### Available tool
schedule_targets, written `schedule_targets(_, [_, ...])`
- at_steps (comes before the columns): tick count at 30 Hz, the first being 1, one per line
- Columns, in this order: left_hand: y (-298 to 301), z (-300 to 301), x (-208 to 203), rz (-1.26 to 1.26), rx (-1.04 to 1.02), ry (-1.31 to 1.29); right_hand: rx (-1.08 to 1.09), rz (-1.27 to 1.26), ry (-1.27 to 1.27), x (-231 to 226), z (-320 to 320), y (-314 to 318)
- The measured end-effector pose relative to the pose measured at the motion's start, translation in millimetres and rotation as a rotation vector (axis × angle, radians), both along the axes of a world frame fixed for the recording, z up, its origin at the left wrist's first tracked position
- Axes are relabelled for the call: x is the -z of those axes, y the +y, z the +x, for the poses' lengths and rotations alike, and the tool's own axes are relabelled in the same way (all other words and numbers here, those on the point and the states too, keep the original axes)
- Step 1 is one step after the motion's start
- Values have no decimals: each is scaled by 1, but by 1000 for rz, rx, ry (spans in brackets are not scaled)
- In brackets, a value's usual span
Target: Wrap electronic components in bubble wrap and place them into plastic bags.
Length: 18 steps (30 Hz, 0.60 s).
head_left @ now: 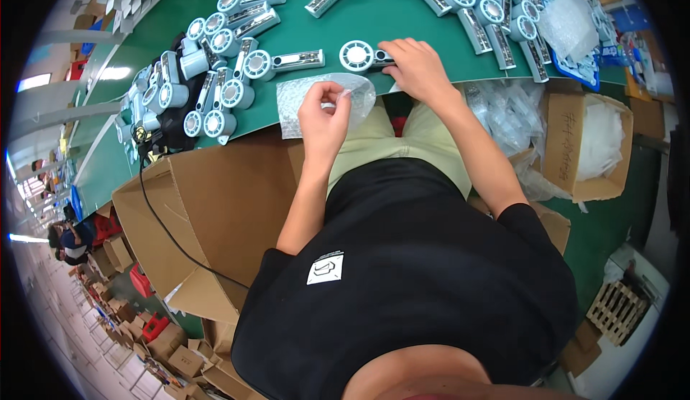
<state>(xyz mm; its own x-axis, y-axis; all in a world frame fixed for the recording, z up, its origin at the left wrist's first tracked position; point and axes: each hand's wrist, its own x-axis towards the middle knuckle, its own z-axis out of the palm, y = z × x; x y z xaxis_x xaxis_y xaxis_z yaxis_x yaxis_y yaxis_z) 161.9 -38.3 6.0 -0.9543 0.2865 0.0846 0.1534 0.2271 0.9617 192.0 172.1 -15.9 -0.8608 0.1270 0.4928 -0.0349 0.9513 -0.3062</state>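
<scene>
Head view. Left hand (323, 116) pinched the near edge of a bubble bag (316, 102), thumb and fingers pressed together on the film; the bag lay flat on the green table (359, 23) at its near rim. Right hand (417, 66) rested over the handle of one fan (357, 56), fingers curled onto it; the fan's round head lay just beyond the pinched bag, bare on the table.

Progress, as judged: this fan was not yet in the bag. Beyond and to the left of the pinch lay a heap of unbagged fans (215, 76); another row (489, 8) lay beyond the right hand. No bagged fan could be made out, so most work looked left.

Surroundings: open cardboard box (194, 213) beside the left forearm, a box of clear bags (589, 141) outside the right arm, more cartons on the floor, a person far off to the left.
</scene>
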Motion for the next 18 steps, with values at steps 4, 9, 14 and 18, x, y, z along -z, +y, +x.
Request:
schedule_targets(4, [35,-9,18,57,88,-54,40,-100,-255,-1,9,21])
schedule_targets(9, [81,-21,16,57,147,30,302,-753,-166,-31,53,49])
schedule_targets(14, [131,-21,-27,50,294,395,364,-802,-51,-44,83,62])
schedule_targets(18, [145,-26,-57,43,258,914,402,-886,79,-39,98,70])
